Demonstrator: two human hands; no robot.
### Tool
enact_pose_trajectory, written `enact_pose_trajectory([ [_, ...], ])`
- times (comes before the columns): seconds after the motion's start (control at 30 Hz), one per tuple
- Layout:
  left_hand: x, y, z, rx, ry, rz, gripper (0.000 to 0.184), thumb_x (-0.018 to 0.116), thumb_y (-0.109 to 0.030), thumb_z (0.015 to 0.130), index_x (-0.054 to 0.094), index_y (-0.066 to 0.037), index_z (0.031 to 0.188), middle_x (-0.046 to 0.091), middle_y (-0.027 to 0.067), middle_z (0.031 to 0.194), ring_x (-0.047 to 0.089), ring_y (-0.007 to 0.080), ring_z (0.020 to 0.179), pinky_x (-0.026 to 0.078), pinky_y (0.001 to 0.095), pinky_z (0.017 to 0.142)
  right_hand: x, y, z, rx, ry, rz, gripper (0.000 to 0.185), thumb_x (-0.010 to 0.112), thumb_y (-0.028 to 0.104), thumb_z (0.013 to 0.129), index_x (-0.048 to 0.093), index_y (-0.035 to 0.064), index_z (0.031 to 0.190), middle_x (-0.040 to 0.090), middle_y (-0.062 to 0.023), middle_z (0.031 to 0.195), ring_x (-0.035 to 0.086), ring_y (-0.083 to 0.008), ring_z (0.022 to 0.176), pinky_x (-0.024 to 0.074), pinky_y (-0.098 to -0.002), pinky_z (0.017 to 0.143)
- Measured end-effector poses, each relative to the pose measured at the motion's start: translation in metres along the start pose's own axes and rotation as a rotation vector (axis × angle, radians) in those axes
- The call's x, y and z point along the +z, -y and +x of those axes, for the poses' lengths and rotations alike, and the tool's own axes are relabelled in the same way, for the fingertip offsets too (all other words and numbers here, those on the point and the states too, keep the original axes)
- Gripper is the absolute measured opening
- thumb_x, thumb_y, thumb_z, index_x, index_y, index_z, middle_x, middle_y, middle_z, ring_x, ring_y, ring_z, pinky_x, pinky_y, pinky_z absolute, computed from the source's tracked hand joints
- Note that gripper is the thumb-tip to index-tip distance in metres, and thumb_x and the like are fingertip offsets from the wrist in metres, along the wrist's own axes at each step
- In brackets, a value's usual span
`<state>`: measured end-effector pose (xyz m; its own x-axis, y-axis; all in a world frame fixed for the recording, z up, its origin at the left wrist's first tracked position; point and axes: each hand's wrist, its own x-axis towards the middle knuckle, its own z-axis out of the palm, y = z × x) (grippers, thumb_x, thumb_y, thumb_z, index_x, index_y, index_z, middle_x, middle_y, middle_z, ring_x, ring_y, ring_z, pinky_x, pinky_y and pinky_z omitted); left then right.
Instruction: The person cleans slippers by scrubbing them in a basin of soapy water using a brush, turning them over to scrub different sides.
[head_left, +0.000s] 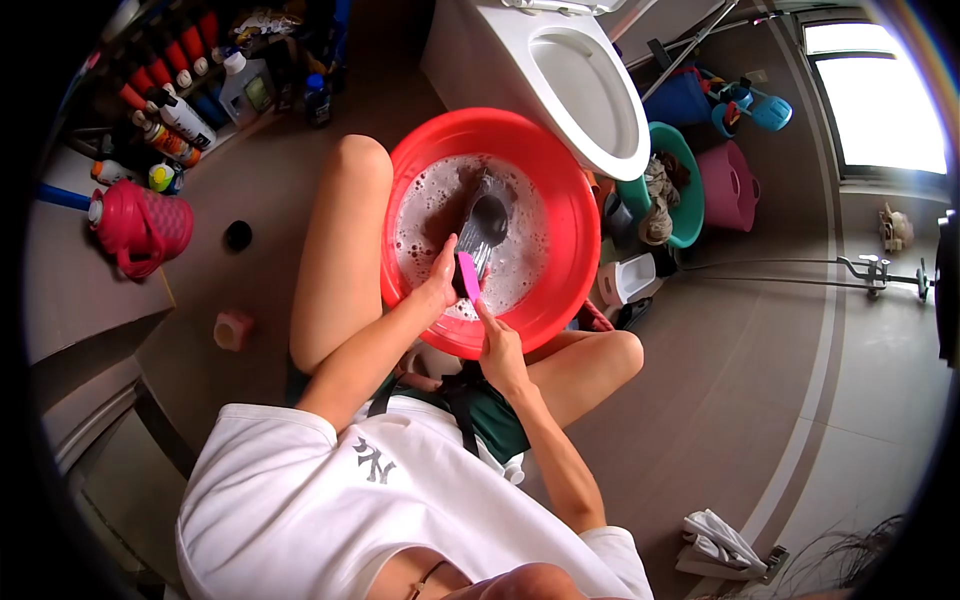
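In the head view, a wet dark shoe (488,220) is held over a red basin (572,250) of cloudy, foamy water. My left hand (441,277) is closed around the shoe's near end on its left side. My right hand (500,348) grips a bright pink brush (468,278), index finger stretched along it, against the near end of the shoe. The brush's bristles are hidden, and so is part of the shoe. The basin sits between my bent knees.
A white toilet (590,95) stands just beyond the basin. To the right are a teal tub (688,200) with cloth in it and a pink bucket (728,185). Several bottles (185,118) fill a shelf at upper left, above a red jug (143,228).
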<state>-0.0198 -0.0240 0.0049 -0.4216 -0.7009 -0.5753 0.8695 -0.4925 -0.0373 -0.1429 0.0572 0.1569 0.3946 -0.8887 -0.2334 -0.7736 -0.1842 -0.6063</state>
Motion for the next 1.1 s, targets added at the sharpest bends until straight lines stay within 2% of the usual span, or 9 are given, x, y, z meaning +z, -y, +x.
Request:
enact_pose_trajectory([
  [0.23,0.004,0.010,0.003,0.255,-0.205,0.150,0.057,0.047,-0.066,0.087,0.055,-0.013,0.107,0.061,0.0068,0.080,0.063,0.0217,0.063,0.051,0.0376,0.049,0.034,0.016,0.015,0.126,-0.127,0.088,0.062,0.044,-0.013,0.077,0.046,0.0048,0.136,0.058,-0.0289,0.078,0.059,-0.0406,0.069,0.0478,-0.0399,0.066],
  [0.37,-0.003,0.011,0.009,0.303,-0.247,0.182,0.055,0.048,-0.063,0.089,0.053,-0.016,0.118,0.061,0.0048,0.089,0.062,0.0204,0.062,0.050,0.0359,0.049,0.041,0.015,0.028,0.151,-0.179,0.090,0.059,0.041,-0.012,0.079,0.046,0.0036,0.135,0.058,-0.0314,0.078,0.060,-0.0427,0.071,0.0465,-0.0442,0.065],
  [0.47,-0.011,0.007,0.012,0.292,-0.181,0.217,0.054,0.046,-0.058,0.092,0.049,-0.016,0.127,0.059,0.0053,0.108,0.064,0.0212,0.083,0.053,0.0381,0.067,0.036,0.020,0.040,0.217,-0.139,0.056,0.058,0.041,-0.010,0.079,0.045,0.0032,0.135,0.058,-0.0322,0.079,0.060,-0.0432,0.072,0.0456,-0.0463,0.066],
  [0.53,-0.058,0.032,0.063,0.401,-0.169,0.340,0.054,0.044,-0.054,0.095,0.046,-0.015,0.132,0.054,0.0057,0.122,0.058,0.0206,0.101,0.049,0.0368,0.082,0.053,-0.020,0.067,0.192,-0.225,0.052,0.057,0.042,-0.009,0.079,0.046,0.0030,0.135,0.058,-0.0324,0.079,0.061,-0.0434,0.072,0.0459,-0.0467,0.066],
  [0.6,-0.014,0.039,0.011,0.572,-0.181,0.361,0.066,0.048,-0.055,0.093,0.040,-0.008,0.138,0.054,0.0054,0.126,0.049,0.0166,0.116,0.040,0.0285,0.096,0.047,-0.019,0.094,0.217,-0.240,0.085,0.056,0.045,-0.007,0.078,0.048,0.0027,0.133,0.059,-0.0320,0.077,0.061,-0.0440,0.073,0.0463,-0.0478,0.067],
  [0.8,-0.009,0.016,0.017,0.221,-0.059,0.038,0.050,0.040,-0.051,0.096,0.048,-0.016,0.131,0.060,0.0024,0.113,0.058,0.0167,0.099,0.047,0.0367,0.084,0.050,-0.045,0.168,0.121,-0.241,-0.024,0.052,0.047,-0.003,0.078,0.055,0.0055,0.128,0.061,-0.0328,0.091,0.063,-0.0432,0.089,0.0490,-0.0471,0.076],
  [0.93,0.009,0.012,0.005,0.241,-0.152,0.173,0.047,0.046,-0.053,0.093,0.050,-0.025,0.130,0.060,-0.0022,0.104,0.055,0.0099,0.082,0.042,0.0322,0.063,0.030,-0.014,0.189,0.263,-0.234,-0.132,0.045,0.047,0.003,0.082,0.056,0.0057,0.126,0.062,-0.0303,0.102,0.061,-0.0440,0.098,0.0503,-0.0470,0.082],
  [1.03,0.023,0.011,0.000,0.479,-0.127,0.285,0.046,0.046,-0.044,0.096,0.045,-0.023,0.137,0.057,0.0003,0.109,0.054,0.0112,0.086,0.045,0.0301,0.053,0.032,-0.015,0.212,0.371,-0.187,-0.151,0.037,0.045,0.005,0.085,0.057,0.0040,0.121,0.062,-0.0297,0.102,0.061,-0.0436,0.099,0.0504,-0.0474,0.082],
  [1.1,0.036,0.008,-0.019,0.406,-0.255,0.340,0.048,0.046,-0.042,0.097,0.044,-0.018,0.138,0.059,0.0006,0.098,0.054,0.0082,0.073,0.042,0.0247,0.047,0.035,-0.021,0.214,0.323,-0.196,-0.189,0.032,0.046,0.008,0.087,0.057,0.0010,0.117,0.064,-0.0288,0.094,0.062,-0.0440,0.094,0.0503,-0.0486,0.080],
])
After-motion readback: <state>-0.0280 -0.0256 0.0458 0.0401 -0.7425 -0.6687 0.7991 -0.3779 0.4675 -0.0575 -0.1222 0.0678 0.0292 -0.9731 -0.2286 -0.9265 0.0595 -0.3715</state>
